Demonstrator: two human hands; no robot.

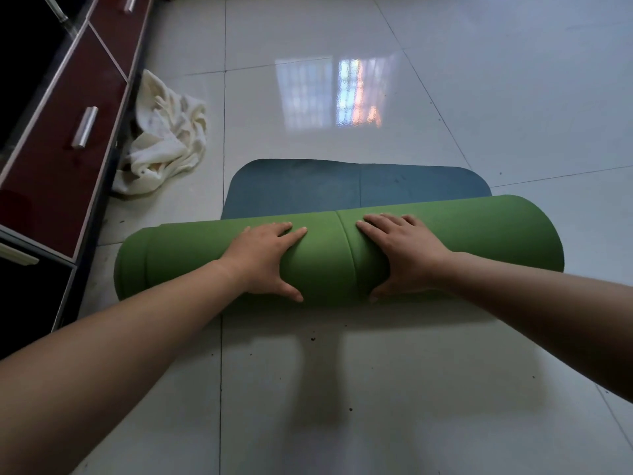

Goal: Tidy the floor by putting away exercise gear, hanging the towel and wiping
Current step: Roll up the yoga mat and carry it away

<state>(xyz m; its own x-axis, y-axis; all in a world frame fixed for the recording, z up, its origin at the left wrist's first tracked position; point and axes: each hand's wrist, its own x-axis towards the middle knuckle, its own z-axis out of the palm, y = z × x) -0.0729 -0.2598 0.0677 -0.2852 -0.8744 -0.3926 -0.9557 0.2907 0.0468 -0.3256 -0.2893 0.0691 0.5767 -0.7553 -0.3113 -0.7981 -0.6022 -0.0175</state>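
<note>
A thick exercise mat (pixel 479 234), green outside and blue inside, lies across the tiled floor, mostly rolled up. A short blue flap (pixel 356 186) still lies flat beyond the roll. My left hand (pixel 263 258) presses on top of the roll left of its middle, fingers over the far side and thumb on the near side. My right hand (pixel 404 252) grips the roll the same way just right of the middle. A crumpled cream towel (pixel 168 138) lies on the floor to the left, against the cabinet.
A low dark-red cabinet (pixel 61 132) with metal drawer handles runs along the left side. Glossy white floor tiles (pixel 342 389) spread all around, with small dark crumbs of dirt on the near side of the roll.
</note>
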